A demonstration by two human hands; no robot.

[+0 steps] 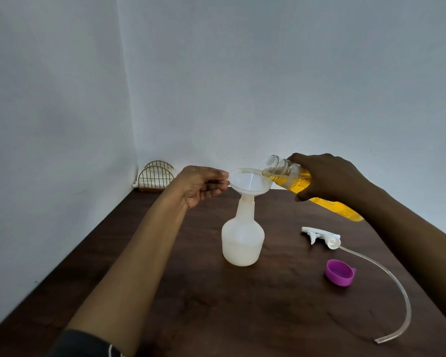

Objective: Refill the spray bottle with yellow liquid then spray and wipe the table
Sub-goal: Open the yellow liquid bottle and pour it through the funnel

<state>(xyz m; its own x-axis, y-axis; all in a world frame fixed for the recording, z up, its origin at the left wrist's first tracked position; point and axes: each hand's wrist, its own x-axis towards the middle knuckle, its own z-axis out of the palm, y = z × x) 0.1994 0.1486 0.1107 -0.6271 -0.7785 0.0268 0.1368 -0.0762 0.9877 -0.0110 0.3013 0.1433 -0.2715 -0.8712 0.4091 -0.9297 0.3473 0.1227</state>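
A white translucent spray bottle (242,242) stands upright in the middle of the dark wooden table (216,305), its top off. A white funnel (249,182) sits in its neck. My left hand (201,185) pinches the funnel's left rim. My right hand (327,176) grips a clear bottle of yellow liquid (301,185), tilted so its open mouth rests over the funnel's right edge. The liquid sits back from the mouth. The white spray head (321,237) with its long clear tube (397,284) lies on the table to the right.
A purple cap (340,273) lies open side up right of the spray bottle. A gold wire rack (156,179) stands in the back left corner against the wall. The table's left edge runs diagonally along the wall.
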